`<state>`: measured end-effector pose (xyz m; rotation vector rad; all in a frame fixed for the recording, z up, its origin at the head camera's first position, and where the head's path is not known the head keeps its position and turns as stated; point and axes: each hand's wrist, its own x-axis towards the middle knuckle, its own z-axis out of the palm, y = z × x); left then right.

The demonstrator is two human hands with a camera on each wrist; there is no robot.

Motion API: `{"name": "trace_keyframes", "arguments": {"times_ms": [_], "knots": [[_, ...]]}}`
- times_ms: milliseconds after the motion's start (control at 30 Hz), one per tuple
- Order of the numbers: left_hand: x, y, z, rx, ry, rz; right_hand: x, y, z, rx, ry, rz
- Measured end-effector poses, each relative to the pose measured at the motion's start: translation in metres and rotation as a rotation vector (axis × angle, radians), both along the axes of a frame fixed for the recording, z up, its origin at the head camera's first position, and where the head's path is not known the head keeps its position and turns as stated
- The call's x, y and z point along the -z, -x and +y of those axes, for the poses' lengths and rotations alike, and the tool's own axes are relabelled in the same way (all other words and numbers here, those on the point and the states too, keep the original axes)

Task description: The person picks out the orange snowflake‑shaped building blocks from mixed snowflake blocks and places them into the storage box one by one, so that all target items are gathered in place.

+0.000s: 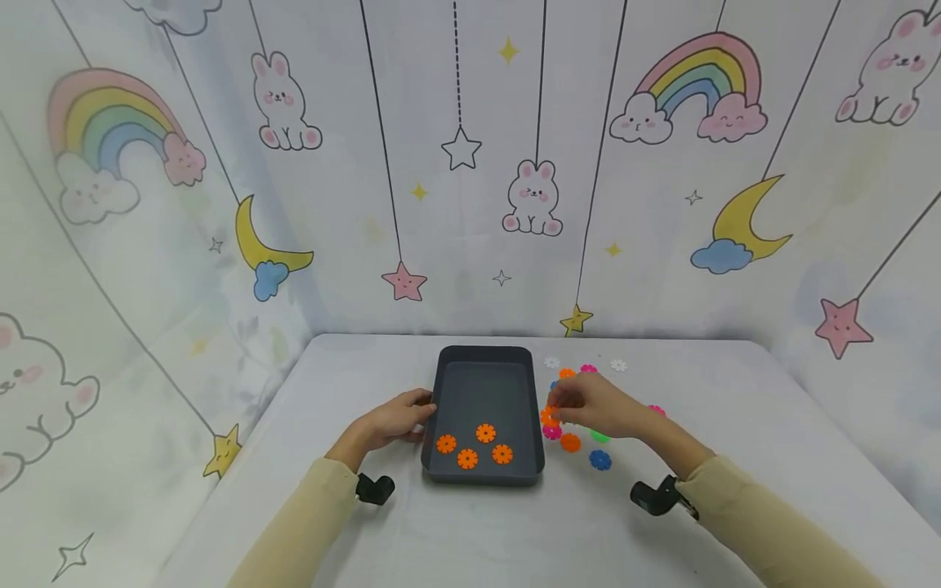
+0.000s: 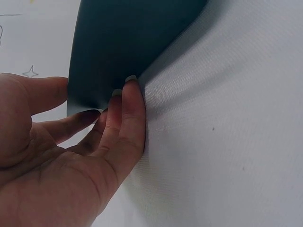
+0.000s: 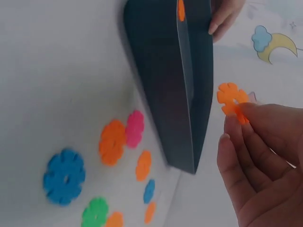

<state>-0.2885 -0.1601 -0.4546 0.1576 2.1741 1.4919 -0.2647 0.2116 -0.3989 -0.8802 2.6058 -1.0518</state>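
Observation:
A dark grey rectangular tray (image 1: 481,388) stands on the table with several orange flower-shaped discs (image 1: 485,433) lying in its near part. My left hand (image 1: 397,420) holds the tray's left wall; in the left wrist view the thumb is at the rim and the fingertips (image 2: 131,79) lie against the outer side. Just beyond the tray's right wall, my right hand (image 1: 599,404) pinches one orange notched disc (image 3: 229,97) between thumb and fingers, above the table. Beneath and around this hand are scattered loose discs, partly hidden by it.
Loose discs right of the tray include a blue one (image 1: 600,460), a green one (image 1: 599,436), an orange one (image 1: 570,443), a pink one (image 1: 552,433) and white ones (image 1: 618,365) farther back. Behind the white table hangs a patterned curtain (image 1: 470,229).

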Motion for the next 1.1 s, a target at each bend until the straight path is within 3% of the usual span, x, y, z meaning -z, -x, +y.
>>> {"name": "trace_keyframes", "arguments": {"times_ms": [200,533,900,1100], "knots": [[0.001,0.001,0.0,0.005,-0.006,-0.005,0.013,0.015,-0.027,-0.019,0.008,0.044],[0.001,0.004,-0.001,-0.006,-0.007,-0.003,0.035,0.052,-0.061,-0.017,-0.113,0.082],[0.004,0.0,0.001,-0.007,-0.004,0.001,0.053,0.061,-0.073,0.014,-0.204,0.103],[0.004,0.002,0.001,-0.014,0.005,0.004,0.059,0.063,-0.077,0.025,-0.258,0.158]]}}
